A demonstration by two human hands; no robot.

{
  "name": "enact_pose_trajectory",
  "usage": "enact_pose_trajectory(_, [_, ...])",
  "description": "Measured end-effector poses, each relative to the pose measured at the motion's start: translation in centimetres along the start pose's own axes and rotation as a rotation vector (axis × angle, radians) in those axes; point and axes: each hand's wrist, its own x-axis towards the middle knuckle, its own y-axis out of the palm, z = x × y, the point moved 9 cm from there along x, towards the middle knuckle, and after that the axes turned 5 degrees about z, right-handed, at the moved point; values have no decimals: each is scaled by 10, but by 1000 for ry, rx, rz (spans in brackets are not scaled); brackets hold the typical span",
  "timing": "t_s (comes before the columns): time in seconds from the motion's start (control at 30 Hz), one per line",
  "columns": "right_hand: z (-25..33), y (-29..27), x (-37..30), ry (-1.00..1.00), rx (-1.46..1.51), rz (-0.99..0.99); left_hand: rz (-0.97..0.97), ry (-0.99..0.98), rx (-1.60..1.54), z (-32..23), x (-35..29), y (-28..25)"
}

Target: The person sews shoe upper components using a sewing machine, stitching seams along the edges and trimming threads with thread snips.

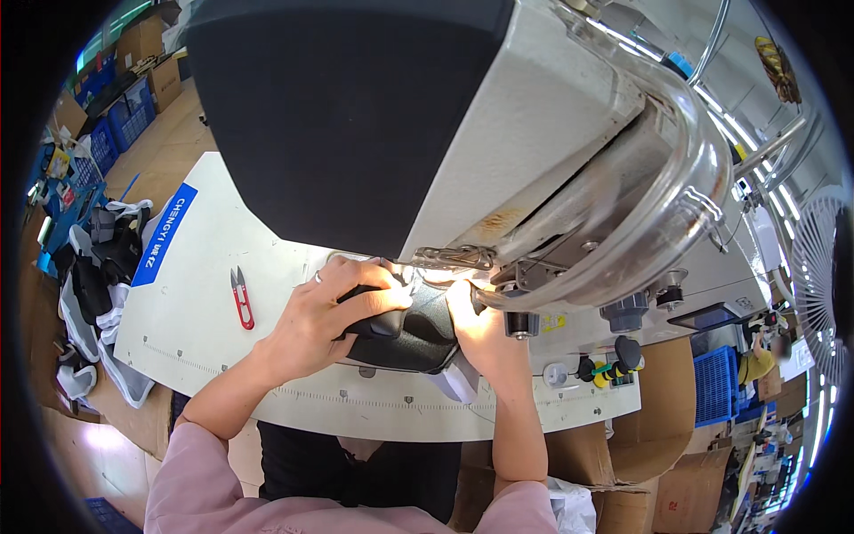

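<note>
A black leather-look piece [416,336], shaped like a shoe upper with a pale flap at its lower right, lies on the white table under the sewing machine [525,125]. My left hand [311,319] is closed over its left side, fingers curled round a raised black part. On the right edge, close to the lit needle area, my right hand [485,331] grips the same piece between thumb and fingers. The machine's head hides the needle tip and the right fingers in part. Red-handled thread snips [241,299] rest left of my left hand.
The white table [205,347] has a ruler scale along its front edge. Black and white pieces [102,285] are heaped off its left side. A small stand with yellow and black parts [614,367] is at the right. Cardboard boxes [654,409] and a fan [814,285] stand beyond.
</note>
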Motion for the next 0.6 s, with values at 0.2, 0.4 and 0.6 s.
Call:
enact_pose_trajectory(0.2, [-19,12,-4,27,208,45,-73,-43,27,-6,0,-16])
enact_pose_trajectory(0.4, [-24,25,-22,245,651,51,-103,-497,-613,34,-19,-30])
enact_pose_trajectory(0.6, [-25,7,-19,148,216,-116,-298,-349,106,68,-5,-116])
